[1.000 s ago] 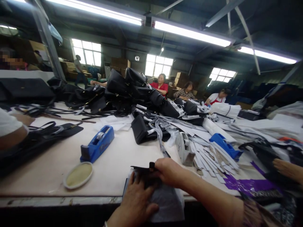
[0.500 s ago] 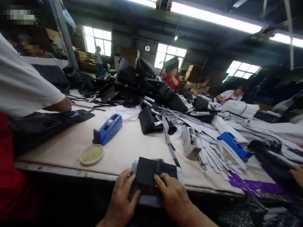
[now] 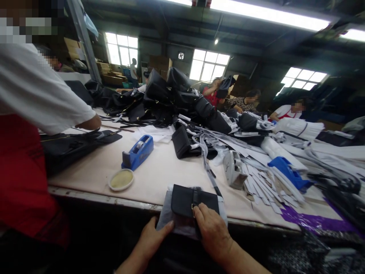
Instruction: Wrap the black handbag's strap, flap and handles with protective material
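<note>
While grasping black bag (image 3: 181, 201) with left hand (image 3: 154, 234) at table edge (image 3: 114, 199), touches buckle (image 3: 193, 206) with right hand (image 3: 212, 230) (cannot tell if gripping); has bare room toward yellowish-filled dish (image 3: 121, 188).

Lighting: ceiling tubes (image 3: 268, 14), glaring; three windows (image 3: 210, 65), panes washed out; one small bulb (image 3: 216, 41), bright. Roof (image 3: 137, 23) and far wall (image 3: 268, 72) sit dim. Tabletop (image 3: 162, 171) shows pale and evenly lit; deep shadow lies beneath. Focus soft; outer edges stretch; pixel blocks, upper left.
</note>
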Tool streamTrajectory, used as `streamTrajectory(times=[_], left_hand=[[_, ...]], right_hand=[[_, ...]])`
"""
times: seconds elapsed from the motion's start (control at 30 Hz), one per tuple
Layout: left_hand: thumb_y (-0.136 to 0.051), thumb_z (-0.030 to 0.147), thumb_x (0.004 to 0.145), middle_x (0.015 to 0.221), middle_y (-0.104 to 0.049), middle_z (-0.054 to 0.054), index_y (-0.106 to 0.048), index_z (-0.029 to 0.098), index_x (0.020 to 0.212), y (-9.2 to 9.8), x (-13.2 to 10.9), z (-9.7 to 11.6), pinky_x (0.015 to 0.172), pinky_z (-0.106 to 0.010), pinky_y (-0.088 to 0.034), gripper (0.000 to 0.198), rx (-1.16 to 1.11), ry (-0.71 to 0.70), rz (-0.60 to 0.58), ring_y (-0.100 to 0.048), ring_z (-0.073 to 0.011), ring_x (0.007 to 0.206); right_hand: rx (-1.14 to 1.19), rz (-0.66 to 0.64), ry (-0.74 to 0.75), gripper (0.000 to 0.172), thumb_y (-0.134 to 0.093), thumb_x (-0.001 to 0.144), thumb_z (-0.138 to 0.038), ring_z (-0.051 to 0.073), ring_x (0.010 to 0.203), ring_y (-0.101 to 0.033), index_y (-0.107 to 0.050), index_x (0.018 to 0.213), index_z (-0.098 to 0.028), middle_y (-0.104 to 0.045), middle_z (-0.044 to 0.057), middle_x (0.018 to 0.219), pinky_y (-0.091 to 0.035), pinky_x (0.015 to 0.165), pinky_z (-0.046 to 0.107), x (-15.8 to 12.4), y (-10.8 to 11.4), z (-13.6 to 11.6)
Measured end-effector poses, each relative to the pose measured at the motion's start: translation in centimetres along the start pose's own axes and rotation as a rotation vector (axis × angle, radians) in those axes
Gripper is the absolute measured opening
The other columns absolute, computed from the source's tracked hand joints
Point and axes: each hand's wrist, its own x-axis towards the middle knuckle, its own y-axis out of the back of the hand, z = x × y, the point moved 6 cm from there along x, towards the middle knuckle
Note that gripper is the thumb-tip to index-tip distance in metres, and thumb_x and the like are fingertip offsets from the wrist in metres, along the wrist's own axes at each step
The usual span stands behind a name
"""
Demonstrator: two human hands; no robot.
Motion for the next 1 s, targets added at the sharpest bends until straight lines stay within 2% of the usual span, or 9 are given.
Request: streamTrajectory(times=[0.1,0.2,0.27,0.37,0.47,0.53,0.7,0.83,1.0], left_hand=[[-0.069,0.062,0.073,0.096,-0.076,-0.013,-0.069,0.012,0.098,-0.4,-0.4,1.0,0.083,-0.041,-0.055,0.055,-0.017,-0.091,-0.069,-0.071,-0.033,0.093],[-0.068,0.055,0.077,0.103,-0.073,-0.011,-0.067,0.015,0.101,-0.2,-1.4,2.8,0.091,-0.042,-0.052,0.047,0.021,-0.278,0.03,-0.067,-0.0312,0.099],[-0.07,0.053,0.077,0.105,-0.074,-0.01,-0.066,0.016,0.107,-0.5,-1.9,3.7,0.09,-0.04,-0.053,0.048,-0.035,-0.344,0.03,-0.067,-0.0297,0.1],[-0.076,0.052,0.073,0.112,-0.075,-0.008,-0.065,0.016,0.118,-2.0,-1.8,4.1,0.094,-0.039,-0.054,0.058,-0.285,-0.254,-0.199,-0.068,-0.0298,0.105],[-0.082,0.05,0.065,0.111,-0.077,-0.011,-0.071,0.013,0.112,-3.1,-1.3,4.6,0.1,-0.045,-0.051,0.061,-0.405,-0.131,-0.364,-0.068,-0.0341,0.109],[-0.087,0.044,0.059,0.107,-0.078,-0.013,-0.074,0.011,0.107,-3.4,-1.1,5.1,0.101,-0.048,-0.051,0.06,-0.409,-0.087,-0.369,-0.068,-0.0362,0.108],[-0.084,0.029,0.058,0.105,-0.078,-0.012,-0.076,0.012,0.105,-3.6,-1.7,6.9,0.101,-0.048,-0.049,0.05,-0.454,-0.048,-0.361,-0.069,-0.0351,0.106],[-0.079,0.026,0.062,0.102,-0.079,-0.011,-0.076,0.012,0.105,-3.5,-2.8,8.6,0.097,-0.046,-0.05,0.045,-0.492,-0.032,-0.369,-0.071,-0.0321,0.097],[-0.077,0.023,0.061,0.096,-0.079,-0.011,-0.076,0.01,0.098,-3.4,-3.4,9.5,0.085,-0.042,-0.053,0.039,-0.544,-0.002,-0.349,-0.072,-0.0297,0.087]], right_hand=[[0.008,-0.021,-0.01,0.049,-0.043,0.076,0.002,0.03,0.088,-0.069,-0.066,0.118,-0.006,-0.071,0.022,0.109,-0.06,0.076,0.041,0.0,0.0,0.0],[0.023,-0.049,-0.038,0.049,-0.044,0.076,0.001,0.029,0.085,-0.07,-0.065,0.12,-0.007,-0.07,0.022,0.111,-0.06,0.074,0.04,-0.3,-0.1,0.2],[0.053,-0.056,-0.057,0.05,-0.047,0.076,-0.002,0.031,0.09,-0.07,-0.063,0.123,-0.006,-0.069,0.023,0.114,-0.06,0.077,0.042,-0.7,-0.2,0.5],[0.133,-0.08,-0.074,0.053,-0.053,0.074,-0.007,0.032,0.098,-0.069,-0.06,0.127,-0.006,-0.067,0.023,0.121,-0.059,0.084,0.043,-1.4,-0.4,0.7],[0.236,-0.098,-0.11,0.059,-0.055,0.071,-0.008,0.032,0.102,-0.067,-0.058,0.129,-0.007,-0.066,0.021,0.122,-0.057,0.089,0.044,-1.7,-0.4,1.0],[0.313,-0.102,-0.15,0.055,-0.053,0.073,-0.006,0.031,0.103,-0.066,-0.057,0.128,-0.007,-0.066,0.02,0.12,-0.056,0.09,0.043,-1.6,-0.1,1.3],[0.557,-0.107,-0.204,0.029,-0.052,0.088,-0.012,0.023,0.1,-0.065,-0.064,0.114,-0.018,-0.067,0.011,0.107,-0.053,0.089,0.034,-0.1,2.1,2.9],[0.649,-0.234,-0.265,0.011,-0.063,0.088,-0.02,0.018,0.086,-0.063,-0.072,0.095,-0.021,-0.064,0.004,0.093,-0.051,0.08,0.029,1.6,3.8,4.9],[0.804,-0.288,-0.371,0.012,-0.063,0.089,-0.02,0.016,0.082,-0.06,-0.075,0.087,-0.022,-0.061,0.001,0.086,-0.047,0.077,0.027,2.5,5.3,6.3]])
